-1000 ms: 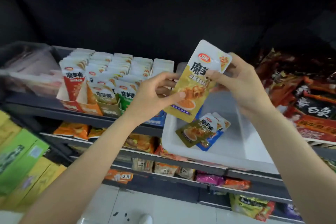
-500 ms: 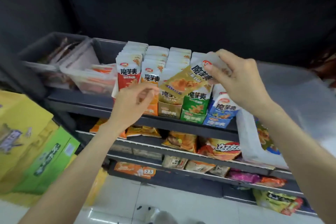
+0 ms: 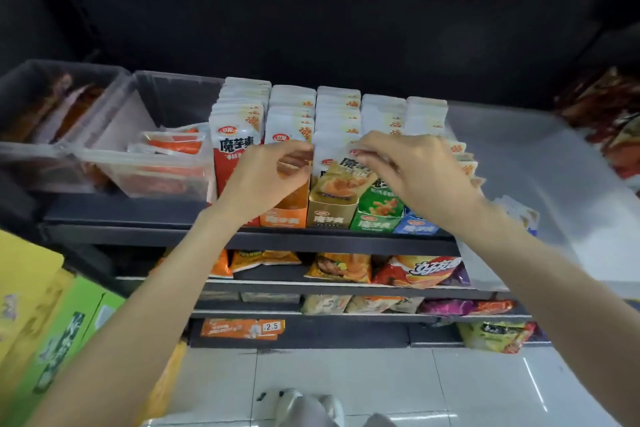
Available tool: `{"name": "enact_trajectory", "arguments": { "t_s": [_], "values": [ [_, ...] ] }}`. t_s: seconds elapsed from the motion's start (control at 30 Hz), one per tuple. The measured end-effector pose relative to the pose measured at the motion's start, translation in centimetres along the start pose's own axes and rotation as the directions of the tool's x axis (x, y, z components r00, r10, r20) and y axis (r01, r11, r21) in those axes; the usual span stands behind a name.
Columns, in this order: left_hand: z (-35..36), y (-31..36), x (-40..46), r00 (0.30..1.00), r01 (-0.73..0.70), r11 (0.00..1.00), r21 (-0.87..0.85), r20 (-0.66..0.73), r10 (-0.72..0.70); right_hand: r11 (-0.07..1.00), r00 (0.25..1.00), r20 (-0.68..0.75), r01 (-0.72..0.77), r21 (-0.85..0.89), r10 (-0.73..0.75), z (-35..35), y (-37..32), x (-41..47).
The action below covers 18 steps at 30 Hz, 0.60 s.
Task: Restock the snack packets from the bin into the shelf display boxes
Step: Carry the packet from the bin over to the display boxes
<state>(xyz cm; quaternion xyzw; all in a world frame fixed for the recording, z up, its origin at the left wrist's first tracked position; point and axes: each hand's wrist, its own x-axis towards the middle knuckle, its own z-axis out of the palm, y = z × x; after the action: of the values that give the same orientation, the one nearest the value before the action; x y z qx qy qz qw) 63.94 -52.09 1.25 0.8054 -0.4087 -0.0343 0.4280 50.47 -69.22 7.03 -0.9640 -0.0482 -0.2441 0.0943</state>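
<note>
The gold packet [image 3: 341, 180], held high over the bin a second ago, now enters the gold display box [image 3: 330, 213] at twelve o'clock; right hand [image 3: 412, 166] pinches its top, left hand [image 3: 273, 172] hovers curled, holding nothing visible.

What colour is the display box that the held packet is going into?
Gold, third from the left in the row: the display box shows best in the head view, the only view.

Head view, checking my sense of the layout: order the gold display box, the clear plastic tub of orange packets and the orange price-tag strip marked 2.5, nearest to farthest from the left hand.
1. Gold display box, just right of the left hand, same shelf.
2. Clear plastic tub of orange packets, to its left, same shelf.
3. Orange price-tag strip marked 2.5, lowest shelf edge, well below.
</note>
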Motion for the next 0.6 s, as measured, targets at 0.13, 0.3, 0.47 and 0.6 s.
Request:
{"name": "enact_trajectory", "arguments": {
  "t_s": [0.13, 0.3, 0.47, 0.6],
  "values": [
    [0.8, -0.1, 0.6, 0.996, -0.016, 0.999, -0.035, -0.087, 0.013, 0.996, 0.994, 0.101, 0.043, -0.082, -0.035, 1.2, -0.3, 1.7],
    [1.3, -0.3, 1.3, 0.989, -0.068, 0.997, -0.034, -0.135, 0.063, 0.995, 0.965, 0.263, 0.048, -0.09, -0.023, 3.2, -0.9, 1.6],
    [1.2, -0.3, 1.2, 0.988, -0.059, 0.998, -0.001, -0.143, 0.058, 0.995, 0.969, 0.243, -0.03, -0.091, 0.051, 3.4, -1.0, 1.5],
    [1.2, 2.7, 0.2, 0.882, -0.188, 0.966, 0.178, -0.403, 0.246, 0.983, 0.979, -0.098, -0.172, 0.069, 0.178, -1.9, 0.5, -0.3]
  ]
}}
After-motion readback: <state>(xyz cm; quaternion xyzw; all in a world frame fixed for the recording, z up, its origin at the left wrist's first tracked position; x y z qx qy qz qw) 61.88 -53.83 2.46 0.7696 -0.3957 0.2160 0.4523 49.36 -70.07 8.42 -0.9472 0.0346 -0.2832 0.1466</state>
